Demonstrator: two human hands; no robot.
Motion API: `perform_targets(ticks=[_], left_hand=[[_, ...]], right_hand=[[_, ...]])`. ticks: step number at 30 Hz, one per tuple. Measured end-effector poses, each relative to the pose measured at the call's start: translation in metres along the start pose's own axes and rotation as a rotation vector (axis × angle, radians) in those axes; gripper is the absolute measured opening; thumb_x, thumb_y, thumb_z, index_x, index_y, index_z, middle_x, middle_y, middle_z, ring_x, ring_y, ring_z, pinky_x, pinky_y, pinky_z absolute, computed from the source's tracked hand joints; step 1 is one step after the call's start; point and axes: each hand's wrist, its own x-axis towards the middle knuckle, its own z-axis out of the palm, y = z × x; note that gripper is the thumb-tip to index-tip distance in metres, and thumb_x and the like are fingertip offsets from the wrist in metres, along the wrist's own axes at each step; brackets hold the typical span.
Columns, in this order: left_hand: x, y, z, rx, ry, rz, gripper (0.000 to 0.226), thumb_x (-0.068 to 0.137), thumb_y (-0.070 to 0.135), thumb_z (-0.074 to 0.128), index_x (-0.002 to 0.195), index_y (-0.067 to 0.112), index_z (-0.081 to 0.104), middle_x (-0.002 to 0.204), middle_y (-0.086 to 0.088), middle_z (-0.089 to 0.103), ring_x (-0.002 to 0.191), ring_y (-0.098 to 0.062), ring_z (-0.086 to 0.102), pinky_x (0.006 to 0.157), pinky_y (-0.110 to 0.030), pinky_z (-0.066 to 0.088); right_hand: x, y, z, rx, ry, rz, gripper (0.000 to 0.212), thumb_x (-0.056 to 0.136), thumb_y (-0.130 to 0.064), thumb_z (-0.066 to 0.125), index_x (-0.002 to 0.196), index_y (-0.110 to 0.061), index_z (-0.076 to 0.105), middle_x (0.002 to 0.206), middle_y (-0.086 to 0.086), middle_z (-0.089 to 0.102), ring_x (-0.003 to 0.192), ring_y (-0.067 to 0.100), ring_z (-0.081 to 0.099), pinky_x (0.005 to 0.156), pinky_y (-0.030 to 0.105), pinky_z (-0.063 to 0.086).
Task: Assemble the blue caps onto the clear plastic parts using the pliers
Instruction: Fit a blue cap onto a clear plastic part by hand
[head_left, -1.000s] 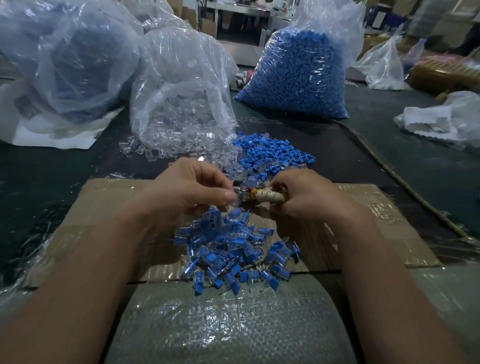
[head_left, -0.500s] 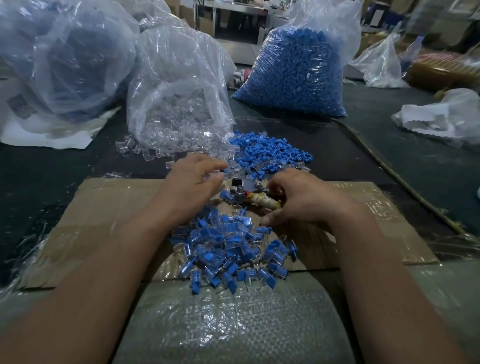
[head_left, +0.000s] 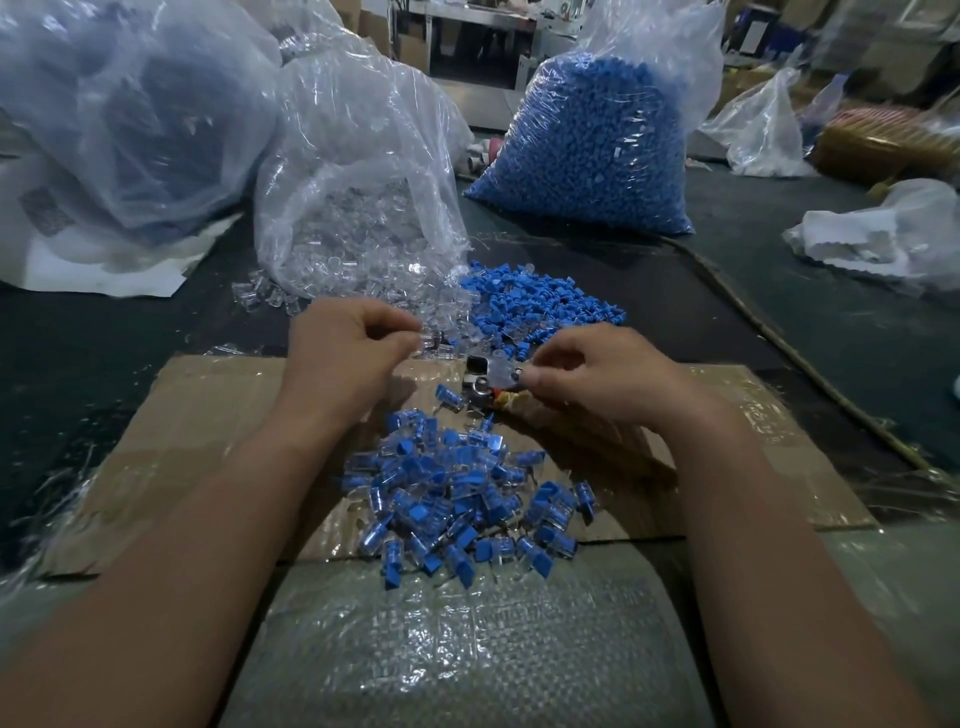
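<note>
My left hand (head_left: 353, 353) reaches into the loose clear plastic parts (head_left: 441, 317) and pinches one at its fingertips. My right hand (head_left: 587, 379) grips the pliers (head_left: 480, 387), whose dark jaws point left and whose taped handle disappears under the palm; its fingertips also hold a clear part at the jaws. A loose pile of blue caps (head_left: 535, 306) lies just beyond the hands. Assembled blue-and-clear pieces (head_left: 462, 493) are heaped on the cardboard sheet (head_left: 208, 415) below the hands. One assembled piece (head_left: 449, 397) lies beside the pliers' jaws.
A big bag of clear parts (head_left: 358, 208) stands at the back centre, a big bag of blue caps (head_left: 597, 145) to its right. Other plastic bags (head_left: 119, 114) fill the left; white bags (head_left: 883, 234) lie at right. A woven sack (head_left: 467, 649) covers the near edge.
My left hand let go of an assembled piece by the pliers and moved up to the clear parts, pinching one. My right hand stayed on the pliers and shifted slightly.
</note>
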Motion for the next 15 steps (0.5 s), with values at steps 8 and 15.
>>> perform_targets(ticks=[8,15], left_hand=[[0.001,0.002,0.0,-0.195,-0.025,-0.076,0.028,0.087,0.002,0.058,0.101,0.026,0.061,0.087,-0.002,0.062,0.067,-0.007,0.063,0.049,-0.011,0.049],[-0.004,0.009,-0.003,-0.314,-0.12,-0.166,0.018,0.082,0.002,0.062,0.082,0.019,0.065,0.083,-0.007,0.065,0.069,-0.01,0.067,0.055,-0.032,0.058]], right_hand=[[0.034,0.001,0.016,-0.063,0.248,-0.011,0.023,0.093,-0.019,0.051,0.111,-0.022,0.065,0.109,-0.003,0.064,0.087,0.009,0.053,0.074,0.027,0.044],[0.041,0.002,0.021,-0.125,0.194,0.035,0.018,0.089,-0.021,0.058,0.104,-0.023,0.069,0.11,-0.003,0.065,0.087,0.01,0.05,0.078,0.029,0.043]])
